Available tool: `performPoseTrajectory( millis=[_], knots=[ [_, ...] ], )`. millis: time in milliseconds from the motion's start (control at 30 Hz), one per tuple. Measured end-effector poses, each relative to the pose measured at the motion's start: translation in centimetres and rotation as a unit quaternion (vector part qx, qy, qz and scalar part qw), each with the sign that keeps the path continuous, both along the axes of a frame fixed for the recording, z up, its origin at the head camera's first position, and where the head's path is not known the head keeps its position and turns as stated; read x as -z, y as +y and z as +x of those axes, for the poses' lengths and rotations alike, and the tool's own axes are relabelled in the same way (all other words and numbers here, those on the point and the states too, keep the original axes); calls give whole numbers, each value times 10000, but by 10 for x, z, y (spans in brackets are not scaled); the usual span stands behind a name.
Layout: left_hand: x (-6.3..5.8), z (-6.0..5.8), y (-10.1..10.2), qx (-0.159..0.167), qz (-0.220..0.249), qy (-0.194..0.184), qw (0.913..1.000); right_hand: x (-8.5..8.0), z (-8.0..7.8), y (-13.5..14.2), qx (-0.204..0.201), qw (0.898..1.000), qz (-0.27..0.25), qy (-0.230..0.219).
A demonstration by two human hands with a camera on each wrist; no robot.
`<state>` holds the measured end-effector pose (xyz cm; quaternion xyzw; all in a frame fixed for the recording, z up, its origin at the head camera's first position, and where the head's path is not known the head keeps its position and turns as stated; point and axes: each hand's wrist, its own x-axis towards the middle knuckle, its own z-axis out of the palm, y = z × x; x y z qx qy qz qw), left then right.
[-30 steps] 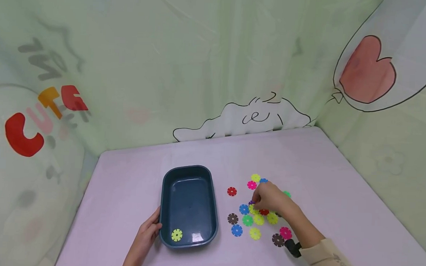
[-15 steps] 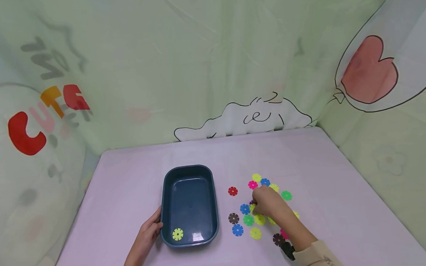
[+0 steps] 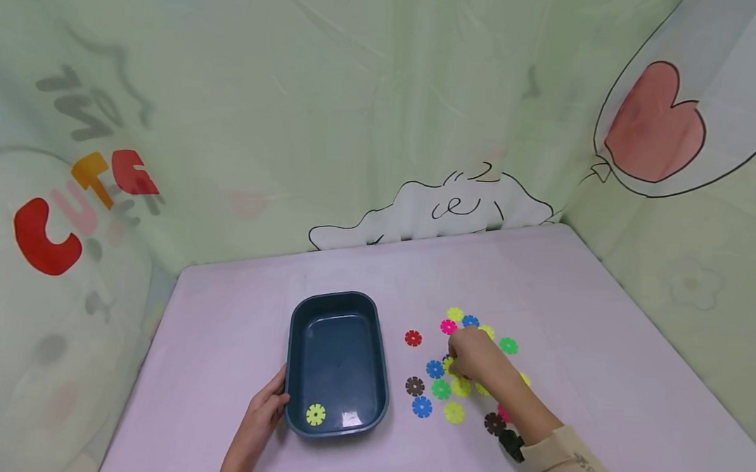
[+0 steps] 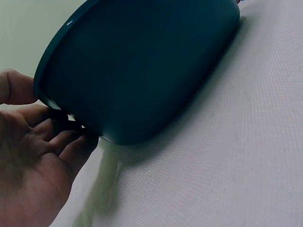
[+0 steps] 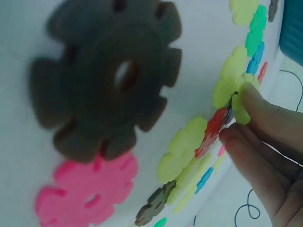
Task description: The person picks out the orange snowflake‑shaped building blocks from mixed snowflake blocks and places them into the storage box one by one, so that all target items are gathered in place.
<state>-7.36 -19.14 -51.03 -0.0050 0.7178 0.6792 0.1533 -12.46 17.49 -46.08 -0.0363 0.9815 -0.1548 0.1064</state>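
Observation:
My left hand [image 3: 261,408] holds the near left rim of a dark blue plastic tray [image 3: 286,362]. In the left wrist view, its thumb lies on the upper rim, with the fingers curled below along the wall [image 4: 128,71]. A yellow notched interlocking disc [image 3: 315,415] lies in the tray's near left corner. Right of the tray, my right hand [image 3: 477,354] reaches down among loose discs. The right wrist view has its thumb and index finger pinching a yellow disc [image 5: 242,111]. A red disc [image 5: 211,132] lies just beside the fingertips.
Several more discs lie flat around the right hand, among them a red one [image 3: 413,338], a blue one [image 3: 422,407], a green one [image 3: 509,346] and a brown one [image 3: 494,423]. Fabric [image 3: 261,153] rises behind the table [image 3: 222,328].
Over the second, my right wrist has turned slightly, and its forearm has shifted a little left, uncovering discs to its right. My left hand and the tray look still.

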Motion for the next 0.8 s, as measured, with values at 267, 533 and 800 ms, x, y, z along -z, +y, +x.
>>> performPoseTrajectory(
  millis=[267, 533, 800],
  knots=[
    [0, 0, 0, 31, 80, 51, 9999, -2, -2, 11, 138, 9960, -816, -351],
    [1, 0, 1, 62, 83, 61, 9999, -4, -1, 17, 424, 9918, -1190, -207],
    [0, 1, 1, 83, 117, 79, 9999, -19, -2, 20, 492, 9884, -1405, -287]
  ],
)
